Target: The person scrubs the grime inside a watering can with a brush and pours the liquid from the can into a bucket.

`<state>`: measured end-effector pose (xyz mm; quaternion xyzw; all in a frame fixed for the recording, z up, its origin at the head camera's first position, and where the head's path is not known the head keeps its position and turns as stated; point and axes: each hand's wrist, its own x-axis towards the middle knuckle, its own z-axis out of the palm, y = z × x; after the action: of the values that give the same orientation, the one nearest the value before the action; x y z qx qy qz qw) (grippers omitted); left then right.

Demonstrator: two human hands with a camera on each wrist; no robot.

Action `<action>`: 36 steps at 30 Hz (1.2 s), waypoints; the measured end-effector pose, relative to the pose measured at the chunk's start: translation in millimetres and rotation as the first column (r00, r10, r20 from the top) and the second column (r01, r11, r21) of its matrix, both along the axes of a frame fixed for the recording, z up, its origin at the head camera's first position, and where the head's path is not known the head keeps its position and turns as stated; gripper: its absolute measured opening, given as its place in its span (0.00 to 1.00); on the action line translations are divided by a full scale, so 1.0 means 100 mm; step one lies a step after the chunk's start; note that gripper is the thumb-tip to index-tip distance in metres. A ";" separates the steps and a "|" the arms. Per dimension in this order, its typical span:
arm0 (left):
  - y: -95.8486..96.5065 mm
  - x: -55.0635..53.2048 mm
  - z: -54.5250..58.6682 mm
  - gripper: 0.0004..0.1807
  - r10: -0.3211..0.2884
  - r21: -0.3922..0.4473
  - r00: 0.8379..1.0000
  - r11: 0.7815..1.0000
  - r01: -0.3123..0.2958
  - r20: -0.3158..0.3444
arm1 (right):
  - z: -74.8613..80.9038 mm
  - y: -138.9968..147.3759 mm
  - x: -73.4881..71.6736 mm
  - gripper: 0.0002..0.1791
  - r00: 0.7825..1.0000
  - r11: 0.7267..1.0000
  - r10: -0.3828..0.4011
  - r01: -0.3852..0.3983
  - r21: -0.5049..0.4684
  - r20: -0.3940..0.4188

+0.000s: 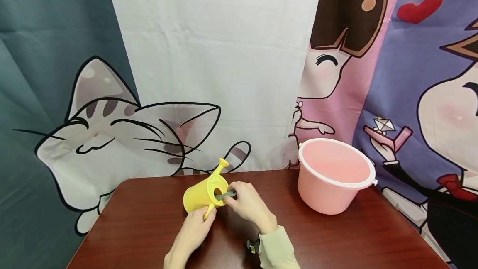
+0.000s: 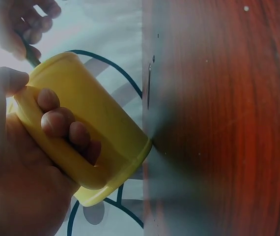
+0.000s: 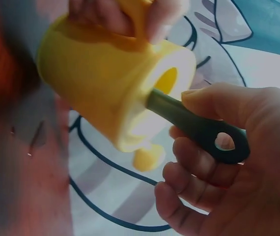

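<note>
A: Starting with the head view, containers first?

B: Finding a yellow watering can (image 1: 198, 196) tilted at the far side of the desk (image 1: 130, 227), with the mouth turned toward the right hand (image 1: 249, 203). Holding it with the left hand (image 1: 194, 226). Pinching a green tool (image 1: 225, 195) in the right, with the far end inside the can's opening. Cannot tell whether resting the can on the desk or just above

A: Any other container?

B: Spotting a pink bucket (image 1: 325, 196) well to the right, upright, wide-mouthed, white-rimmed, showing smooth pink inner wall. Behind both, a creased, printed cloth backdrop (image 1: 231, 45)

A: And in the left wrist view?

B: Showing smooth, rounded yellow walls, plastic by the look, and a thick curved handle (image 2: 64, 161). Curling the left hand's fingers through that loop, with the thumb at the top

A: Then the right wrist view?

B: Gripping the tool between thumb and fingers, near a rounded hole in the broad, dark green end. Dipping the narrower part into the can's mouth. Cannot make out any contents farther in
</note>
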<state>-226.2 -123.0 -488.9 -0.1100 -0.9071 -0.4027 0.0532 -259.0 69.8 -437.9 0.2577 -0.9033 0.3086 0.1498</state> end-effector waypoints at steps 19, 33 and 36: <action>-0.01 0.01 0.00 0.24 -0.028 0.029 0.999 0.999 0.028 0.016 | 0.18 0.05 0.11 0.04 0.998 0.999 -0.035 0.037 0.030 -0.056; -0.01 0.00 -0.01 0.22 -0.019 0.019 1.000 1.000 0.018 0.014 | -0.06 -0.12 0.02 0.04 0.999 0.999 -0.029 0.031 0.043 -0.042; -0.01 -0.01 -0.02 0.22 -0.018 0.008 1.000 1.000 0.018 0.013 | -0.09 -0.14 0.00 0.04 0.999 0.998 -0.030 0.032 0.048 -0.034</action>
<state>-227.2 -123.7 -491.2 -0.1155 -0.9049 -0.4073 0.0442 -258.7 55.5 -447.3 0.2524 -0.9118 0.2800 0.1632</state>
